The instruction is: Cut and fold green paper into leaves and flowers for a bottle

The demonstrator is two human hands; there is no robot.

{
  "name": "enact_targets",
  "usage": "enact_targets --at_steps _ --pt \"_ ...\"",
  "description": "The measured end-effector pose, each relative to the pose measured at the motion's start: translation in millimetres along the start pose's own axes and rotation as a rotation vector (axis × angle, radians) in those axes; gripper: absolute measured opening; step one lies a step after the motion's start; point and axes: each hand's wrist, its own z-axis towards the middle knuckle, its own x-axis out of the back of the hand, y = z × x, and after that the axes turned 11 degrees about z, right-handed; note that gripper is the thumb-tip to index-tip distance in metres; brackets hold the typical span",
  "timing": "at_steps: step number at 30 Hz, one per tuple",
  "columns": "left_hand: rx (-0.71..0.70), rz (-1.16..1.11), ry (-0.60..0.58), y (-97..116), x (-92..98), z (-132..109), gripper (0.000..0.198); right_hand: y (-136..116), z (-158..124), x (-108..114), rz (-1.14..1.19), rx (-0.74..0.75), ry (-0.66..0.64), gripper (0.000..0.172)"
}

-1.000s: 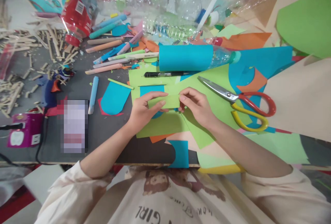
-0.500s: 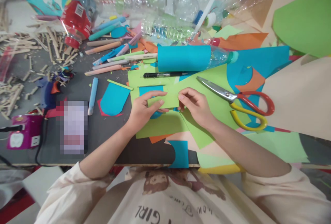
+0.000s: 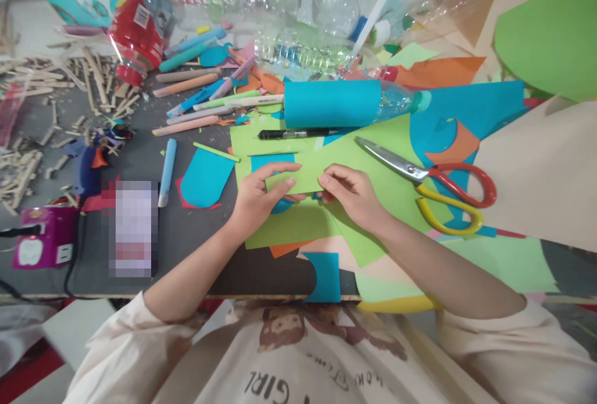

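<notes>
A small piece of light green paper [image 3: 305, 179] is held level between my two hands, above larger green sheets. My left hand [image 3: 268, 189] pinches its left end with thumb and fingers. At its right end, the thumb and fingertips of my right hand [image 3: 347, 191] are closed on the edge. Blue paper [image 3: 274, 160] lies partly hidden beneath my left hand. Beyond the hands rest a black pen [image 3: 293, 134] and a clear bottle wrapped in blue paper [image 3: 332, 104]. Scissors with red and yellow handles [image 3: 422, 177] lie open to the right of my right hand.
A blue paper cutout [image 3: 208, 177] and a blue marker-like stick [image 3: 168, 173] lie to the left, near a blurred-out phone-like object [image 3: 133, 229]. Farther left are a purple box [image 3: 44, 237] and scattered wooden sticks [image 3: 28, 174]. Clear plastic bottles [image 3: 289, 50] crowd the back.
My right hand has shifted slightly to the left along the green paper's edge. My left hand stays where it was, still pinching the paper.
</notes>
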Motion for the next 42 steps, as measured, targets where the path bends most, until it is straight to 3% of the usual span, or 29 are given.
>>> enact_targets --at_steps 15,34,42 --pt "-0.011 0.006 -0.001 -2.0 -0.2 0.9 0.045 0.5 -0.9 -0.7 0.004 0.001 0.035 0.052" --pt "-0.052 -0.006 0.047 -6.3 0.8 3.1 0.048 0.9 0.6 1.0 -0.056 0.000 -0.019 0.053" --pt "-0.024 0.031 0.026 -3.1 -0.4 0.6 0.046 0.8 3.1 0.7 0.070 0.008 0.018 0.044"
